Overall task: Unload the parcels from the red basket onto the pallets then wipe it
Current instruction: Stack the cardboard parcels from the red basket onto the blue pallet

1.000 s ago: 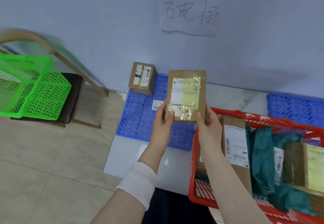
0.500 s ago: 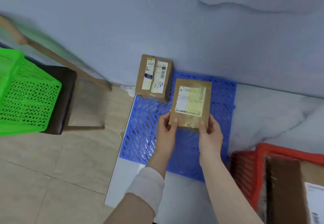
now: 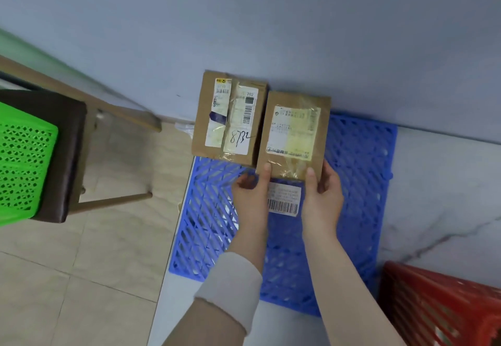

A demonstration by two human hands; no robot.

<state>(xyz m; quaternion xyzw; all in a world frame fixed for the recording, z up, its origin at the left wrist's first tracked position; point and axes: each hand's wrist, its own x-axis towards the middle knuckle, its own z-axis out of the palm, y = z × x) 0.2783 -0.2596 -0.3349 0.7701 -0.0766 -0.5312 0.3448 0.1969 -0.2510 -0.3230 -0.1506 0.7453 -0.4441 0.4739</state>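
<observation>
A brown cardboard parcel [image 3: 294, 134] with a yellowed label stands at the back of the blue pallet [image 3: 360, 183], against the wall. My left hand [image 3: 250, 191] grips its lower left corner and my right hand [image 3: 322, 191] grips its lower right corner, thumbs on its front. Touching it on the left stands another brown parcel [image 3: 230, 118] marked 8732. A corner of the red basket [image 3: 439, 305] shows at the bottom right; its contents are out of view.
A white barcode sticker [image 3: 284, 199] lies on the pallet between my hands. A wooden chair [image 3: 73, 156] carrying a green basket [image 3: 24, 166] stands at the left. The grey wall [image 3: 271, 20] closes off the back. Tiled floor [image 3: 95, 264] spreads to the left.
Both hands have carried the parcel forward to the back of the blue pallet, beside the 8732 parcel. The view has swung left, leaving only a corner of the red basket.
</observation>
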